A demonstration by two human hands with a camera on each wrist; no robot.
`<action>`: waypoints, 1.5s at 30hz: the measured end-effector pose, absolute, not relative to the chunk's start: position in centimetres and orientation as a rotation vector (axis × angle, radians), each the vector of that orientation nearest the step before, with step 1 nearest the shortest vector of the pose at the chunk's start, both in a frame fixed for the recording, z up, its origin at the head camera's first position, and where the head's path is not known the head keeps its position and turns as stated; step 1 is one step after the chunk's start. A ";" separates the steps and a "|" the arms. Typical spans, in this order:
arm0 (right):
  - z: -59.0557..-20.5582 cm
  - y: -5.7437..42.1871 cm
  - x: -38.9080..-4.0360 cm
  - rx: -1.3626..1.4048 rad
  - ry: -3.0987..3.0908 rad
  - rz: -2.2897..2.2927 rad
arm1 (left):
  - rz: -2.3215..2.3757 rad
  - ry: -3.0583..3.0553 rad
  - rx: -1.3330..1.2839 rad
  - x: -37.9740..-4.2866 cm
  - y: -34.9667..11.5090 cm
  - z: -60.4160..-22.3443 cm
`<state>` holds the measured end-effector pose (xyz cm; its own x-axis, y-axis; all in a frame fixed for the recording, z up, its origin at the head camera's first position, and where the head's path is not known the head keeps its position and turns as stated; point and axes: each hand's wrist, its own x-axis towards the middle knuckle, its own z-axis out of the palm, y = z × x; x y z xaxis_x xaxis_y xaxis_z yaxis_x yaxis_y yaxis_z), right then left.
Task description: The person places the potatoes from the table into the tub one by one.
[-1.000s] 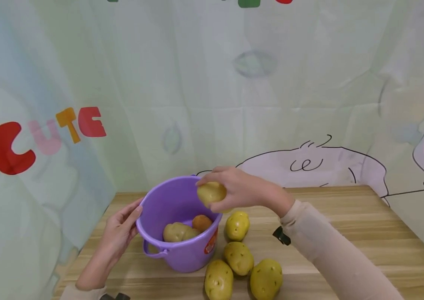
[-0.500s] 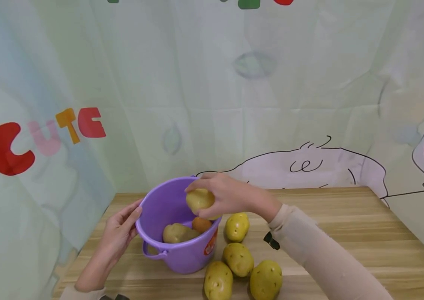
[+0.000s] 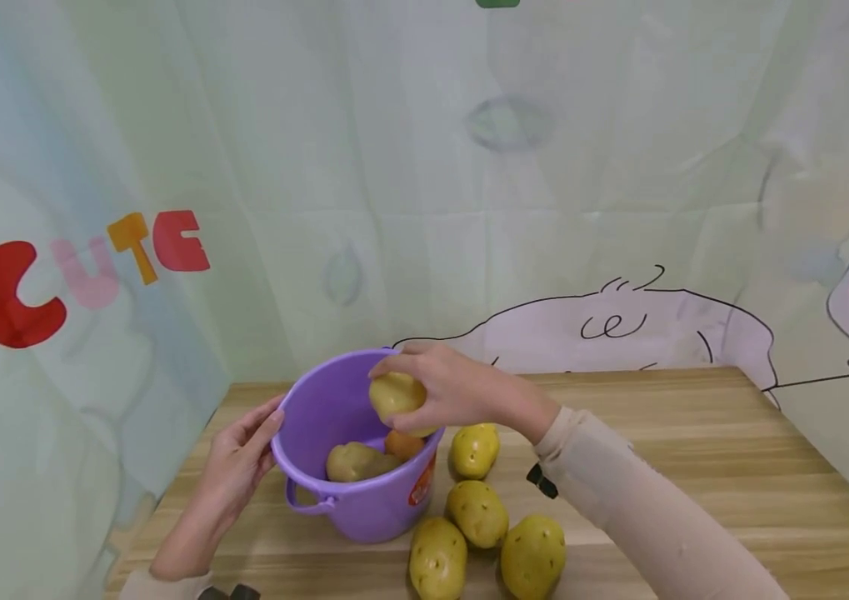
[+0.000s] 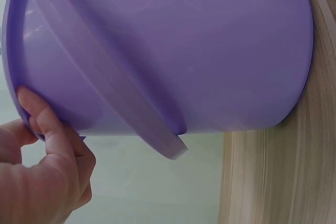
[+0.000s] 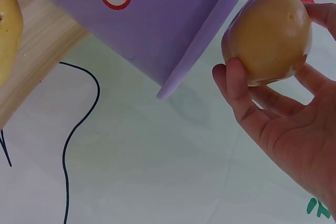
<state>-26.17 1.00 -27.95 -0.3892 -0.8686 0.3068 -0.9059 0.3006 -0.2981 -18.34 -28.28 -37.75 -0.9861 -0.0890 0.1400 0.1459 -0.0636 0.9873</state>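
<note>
My left hand (image 3: 235, 462) pinches the left rim of a purple plastic bucket (image 3: 367, 507), thumb on one side of the wall and fingers on the other, as the left wrist view shows. With fingers and thumb my right hand (image 3: 457, 387) grips a yellow potato (image 3: 396, 395) over the right part of the bucket's mouth. The right wrist view shows this held potato (image 5: 270, 38) apart from the bucket's rim (image 5: 194, 51). Inside the bucket lie a tan potato (image 3: 357, 462) and a round orange-brown thing (image 3: 403, 446), partly hidden.
Several yellow potatoes lie right of the bucket on the wooden table (image 3: 664, 483): one behind (image 3: 475, 451), the nearest potato (image 3: 438, 558) at the front edge of view. A printed curtain (image 3: 424, 183) hangs behind. The bucket's handle (image 4: 110, 77) hangs down its outside.
My right hand has carried the potato left and slightly down, further over the bucket's mouth, then nearly stopped. My left hand keeps its place on the rim.
</note>
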 end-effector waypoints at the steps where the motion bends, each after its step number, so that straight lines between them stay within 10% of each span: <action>1: -27.9 1.0 -26.2 1.680 -2.461 0.659 | -2.177 -2.033 -0.059 -18.4 -28.3 -37.7; 45: -28.7 4.1 -27.2 1.547 -2.449 0.747 | -2.194 -2.020 -0.005 -18.4 -28.0 -37.6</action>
